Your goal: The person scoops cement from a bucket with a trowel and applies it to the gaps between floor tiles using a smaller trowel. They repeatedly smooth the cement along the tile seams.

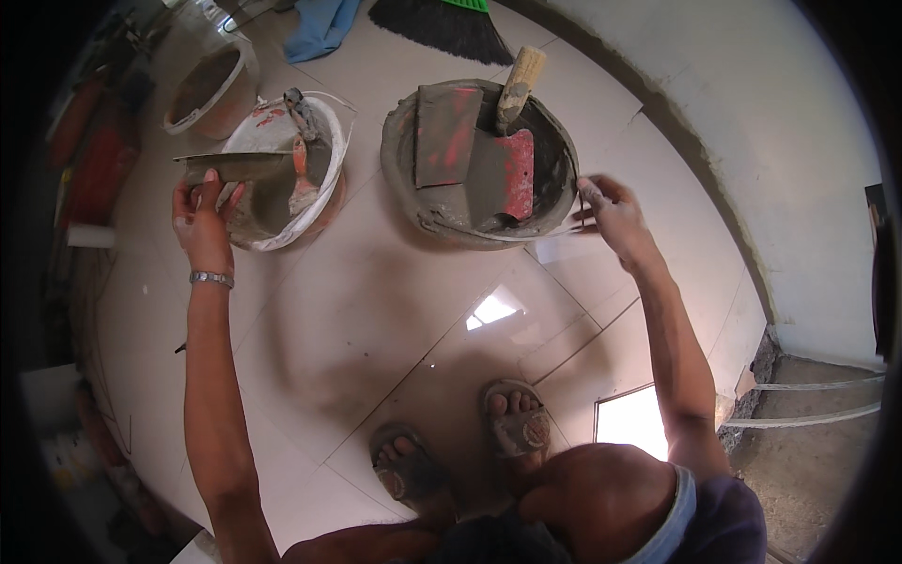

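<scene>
My left hand (pixel 203 224), with a bracelet on its wrist, pinches a thin, flat, grey metal blade (pixel 246 167) over the near left side of a white bucket (pixel 332 202). Inside that bucket leans a smeared brush-like tool (pixel 301 162) with a reddish middle. To the right stands a mortar-caked tub (pixel 402 193) of wet grey mortar. My right hand (pixel 615 218) is closed on its right rim, thumb on top; the fingers are partly blurred. A wooden handle (pixel 521 83) rises from the tub above a red-smeared plate (pixel 520 174). A flat, mortar-covered rectangular board (pixel 446 136) lies on its left side.
Behind the white bucket sits another bucket (pixel 235 92). A blue cloth (pixel 321 28) and a black-bristled broom (pixel 442 28) lie at the far side. A wall (pixel 733 122) curves along the right. My sandalled feet (pixel 517 418) stand on the tiles, near a bright reflection.
</scene>
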Demonstrator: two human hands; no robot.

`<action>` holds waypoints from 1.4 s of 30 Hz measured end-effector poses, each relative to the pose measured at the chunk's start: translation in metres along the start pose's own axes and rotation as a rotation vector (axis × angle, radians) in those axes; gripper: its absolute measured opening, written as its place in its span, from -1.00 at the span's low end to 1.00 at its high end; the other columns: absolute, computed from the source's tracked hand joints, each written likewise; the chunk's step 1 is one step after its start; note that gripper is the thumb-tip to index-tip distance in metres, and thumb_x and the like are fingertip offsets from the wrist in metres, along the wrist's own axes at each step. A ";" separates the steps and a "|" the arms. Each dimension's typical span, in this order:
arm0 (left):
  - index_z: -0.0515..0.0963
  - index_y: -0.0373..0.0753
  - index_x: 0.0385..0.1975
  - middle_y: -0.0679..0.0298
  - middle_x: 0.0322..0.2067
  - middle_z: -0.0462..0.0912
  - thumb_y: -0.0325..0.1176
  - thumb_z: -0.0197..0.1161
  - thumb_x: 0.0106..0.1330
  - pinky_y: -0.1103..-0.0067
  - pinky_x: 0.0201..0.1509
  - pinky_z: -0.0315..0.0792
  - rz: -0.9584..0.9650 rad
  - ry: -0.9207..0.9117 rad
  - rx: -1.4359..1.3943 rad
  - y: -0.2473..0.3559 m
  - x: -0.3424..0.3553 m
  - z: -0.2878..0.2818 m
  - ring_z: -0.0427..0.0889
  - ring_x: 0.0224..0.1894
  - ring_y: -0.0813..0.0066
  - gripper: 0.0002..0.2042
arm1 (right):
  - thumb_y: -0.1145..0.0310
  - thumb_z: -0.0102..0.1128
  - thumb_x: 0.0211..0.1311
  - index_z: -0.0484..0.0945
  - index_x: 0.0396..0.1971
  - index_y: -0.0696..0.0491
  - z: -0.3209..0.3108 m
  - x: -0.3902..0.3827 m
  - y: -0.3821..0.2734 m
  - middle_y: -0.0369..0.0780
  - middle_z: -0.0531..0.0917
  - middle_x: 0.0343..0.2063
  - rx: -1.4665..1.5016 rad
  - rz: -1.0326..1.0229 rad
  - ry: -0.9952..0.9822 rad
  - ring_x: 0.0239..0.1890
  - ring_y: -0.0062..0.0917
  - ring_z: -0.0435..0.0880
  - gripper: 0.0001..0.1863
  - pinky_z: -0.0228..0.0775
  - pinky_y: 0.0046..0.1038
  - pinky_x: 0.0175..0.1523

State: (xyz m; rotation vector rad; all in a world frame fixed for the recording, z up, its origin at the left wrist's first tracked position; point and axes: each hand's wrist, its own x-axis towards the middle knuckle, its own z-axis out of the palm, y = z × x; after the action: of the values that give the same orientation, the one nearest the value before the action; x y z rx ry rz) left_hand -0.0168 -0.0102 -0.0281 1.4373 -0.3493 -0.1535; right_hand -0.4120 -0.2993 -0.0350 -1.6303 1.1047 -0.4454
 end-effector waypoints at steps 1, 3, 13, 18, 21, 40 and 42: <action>0.40 -0.32 0.00 0.24 -0.13 0.51 -0.40 0.32 0.34 0.39 0.04 0.69 0.054 -0.005 0.082 -0.004 0.001 0.001 0.60 -0.08 0.42 -0.67 | 0.21 0.08 0.44 0.51 -0.06 0.20 -0.002 0.006 -0.001 -0.12 0.58 -0.32 -0.305 -0.262 0.199 -0.34 -0.43 0.65 -0.67 0.57 -0.37 -0.11; 0.41 -0.30 0.00 0.24 -0.17 0.50 -0.42 0.35 0.32 0.42 -0.04 0.73 0.165 -0.007 0.250 -0.011 0.002 -0.002 0.60 -0.12 0.42 -0.67 | 0.25 0.16 0.35 0.53 -0.03 0.16 -0.001 0.017 -0.024 -0.07 0.60 -0.30 -0.508 -0.527 0.293 -0.33 -0.33 0.67 -0.67 0.51 -0.33 -0.12; 0.39 -0.34 0.03 0.20 -0.16 0.51 -0.46 0.32 0.32 0.38 -0.04 0.74 -0.030 0.064 -0.025 -0.042 -0.006 0.008 0.58 -0.09 0.40 -0.65 | 0.36 0.17 0.21 0.54 0.05 0.14 0.126 0.126 -0.112 0.00 0.62 -0.07 -1.041 -0.719 -0.281 0.06 -0.10 0.57 -0.61 0.41 -0.19 0.19; 0.39 -0.34 0.04 0.18 -0.15 0.54 -0.46 0.30 0.33 0.33 -0.01 0.73 -0.059 0.107 -0.092 -0.034 -0.009 0.008 0.59 -0.08 0.37 -0.66 | 0.37 0.36 0.06 0.59 -0.06 0.09 0.088 0.116 -0.108 -0.08 0.67 -0.21 -0.822 -0.940 -0.256 -0.06 -0.17 0.63 -0.61 0.45 -0.22 0.09; 0.40 -0.35 0.02 0.17 -0.13 0.55 -0.47 0.29 0.34 0.32 -0.01 0.72 -0.052 0.092 -0.121 -0.036 -0.003 0.002 0.59 -0.07 0.35 -0.69 | 0.40 0.46 0.00 0.57 -0.29 0.12 0.059 0.084 -0.133 -0.23 0.60 -0.42 -0.738 -0.819 -0.325 -0.34 -0.41 0.51 -0.71 0.38 -0.35 -0.17; 0.39 -0.33 -0.06 0.11 -0.08 0.54 -0.51 0.23 0.34 0.13 0.16 0.62 -0.179 0.049 -0.402 -0.039 0.008 -0.009 0.56 0.02 0.22 -0.76 | 0.32 0.45 0.10 0.55 -0.37 0.20 -0.012 0.036 -0.091 -0.35 0.44 -0.58 -0.595 -0.500 -0.043 -0.54 -0.69 0.29 -0.72 0.17 -0.50 -0.39; 0.38 -0.33 -0.06 0.10 -0.07 0.53 -0.54 0.21 0.34 0.12 0.17 0.61 -0.218 0.067 -0.465 -0.039 0.008 -0.011 0.55 0.03 0.21 -0.77 | 0.32 0.45 0.10 0.55 -0.38 0.21 -0.011 0.035 -0.090 -0.35 0.45 -0.58 -0.565 -0.500 -0.041 -0.54 -0.69 0.30 -0.71 0.17 -0.52 -0.39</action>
State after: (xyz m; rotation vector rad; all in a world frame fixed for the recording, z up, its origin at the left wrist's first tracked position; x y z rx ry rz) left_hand -0.0015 -0.0075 -0.0661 1.0129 -0.0897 -0.3394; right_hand -0.3640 -0.3342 0.0421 -2.4226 0.8208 -0.4373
